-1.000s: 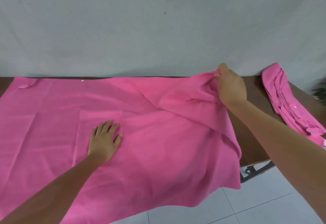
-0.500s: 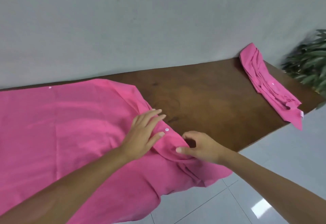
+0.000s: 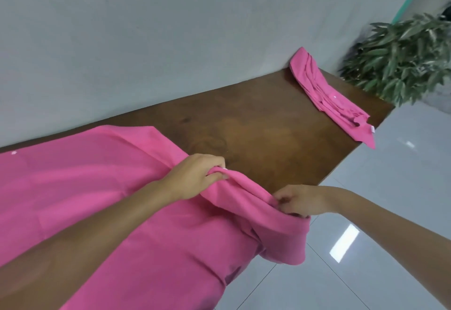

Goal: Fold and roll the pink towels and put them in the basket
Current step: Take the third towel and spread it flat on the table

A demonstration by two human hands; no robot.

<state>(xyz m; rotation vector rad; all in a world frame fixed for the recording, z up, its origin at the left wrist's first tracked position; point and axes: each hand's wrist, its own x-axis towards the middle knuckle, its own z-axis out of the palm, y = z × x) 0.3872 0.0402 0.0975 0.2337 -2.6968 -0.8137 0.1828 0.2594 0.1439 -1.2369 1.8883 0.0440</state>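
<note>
Head view: the pink towel's [image 3: 102, 187] right edge, flat a moment ago, is now gathered and pinched by left hand [image 3: 195, 175] and right hand [image 3: 301, 200]; rolling has seemingly begun.

The left hand [image 3: 195, 175] sits at frame centre, fingers curled, forearm running to the lower left. The right hand [image 3: 301, 200] pinches just right of it, arm entering from the lower right.
</note>
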